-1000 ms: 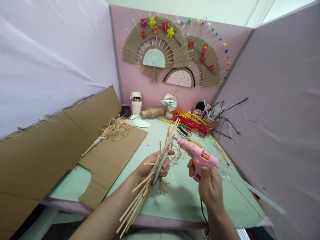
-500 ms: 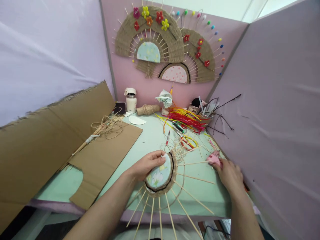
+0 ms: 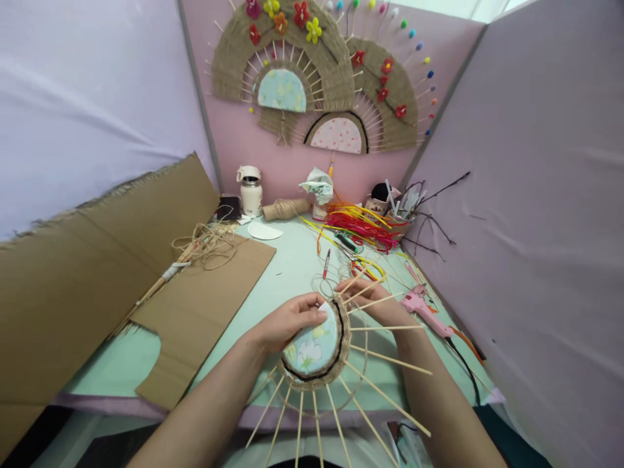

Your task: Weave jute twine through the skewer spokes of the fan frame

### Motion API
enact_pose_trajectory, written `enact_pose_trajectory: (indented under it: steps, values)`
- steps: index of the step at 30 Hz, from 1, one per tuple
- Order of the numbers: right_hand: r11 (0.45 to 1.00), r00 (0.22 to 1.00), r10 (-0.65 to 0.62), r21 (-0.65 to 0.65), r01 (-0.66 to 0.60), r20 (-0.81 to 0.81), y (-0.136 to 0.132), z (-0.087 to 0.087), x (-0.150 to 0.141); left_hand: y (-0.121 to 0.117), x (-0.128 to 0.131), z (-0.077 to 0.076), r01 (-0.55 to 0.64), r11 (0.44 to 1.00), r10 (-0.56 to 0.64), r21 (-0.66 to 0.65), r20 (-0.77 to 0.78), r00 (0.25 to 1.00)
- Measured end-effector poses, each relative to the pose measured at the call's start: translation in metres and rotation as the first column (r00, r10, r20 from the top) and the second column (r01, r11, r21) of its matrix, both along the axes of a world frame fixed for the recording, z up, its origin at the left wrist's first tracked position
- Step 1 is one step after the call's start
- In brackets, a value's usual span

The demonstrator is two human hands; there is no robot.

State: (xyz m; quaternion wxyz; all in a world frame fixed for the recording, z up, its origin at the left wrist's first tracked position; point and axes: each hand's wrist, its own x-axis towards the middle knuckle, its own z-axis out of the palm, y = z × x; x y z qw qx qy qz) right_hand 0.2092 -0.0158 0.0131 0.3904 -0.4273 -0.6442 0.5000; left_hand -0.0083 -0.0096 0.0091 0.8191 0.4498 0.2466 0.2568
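Pinching the woven fan (image 3: 310, 354) between thumb and fingers, the left hand (image 3: 292, 318) seems to steady it for edge work; the right hand (image 3: 369, 296) reaches behind its upper sticks (image 3: 390, 359), finger grip unclear. Next likely calls for keeping it steady.

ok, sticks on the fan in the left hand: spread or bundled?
Spread: the sticks radiate separately from the woven rim, visible gaps between them.
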Motion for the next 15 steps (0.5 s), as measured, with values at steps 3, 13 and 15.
enact_pose_trajectory:
  steps: [3, 13, 15]
  values:
    - [0.993, 0.990, -0.111, 0.028, 0.114, -0.091, 0.005, -0.008, 0.009, 0.000, 0.000, 0.000, 0.006, 1.000, -0.006, 0.008, -0.006, 1.000]
    - [0.974, 0.974, -0.219, 0.035, 0.222, -0.063, 0.002, -0.001, 0.001, 0.001, 0.002, -0.005, 0.016, 1.000, -0.015, 0.024, -0.040, 0.999]
    - [0.973, 0.973, -0.226, 0.029, 0.227, -0.051, 0.003, -0.001, 0.001, 0.001, 0.003, -0.006, 0.020, 0.999, -0.019, 0.025, -0.045, 0.999]
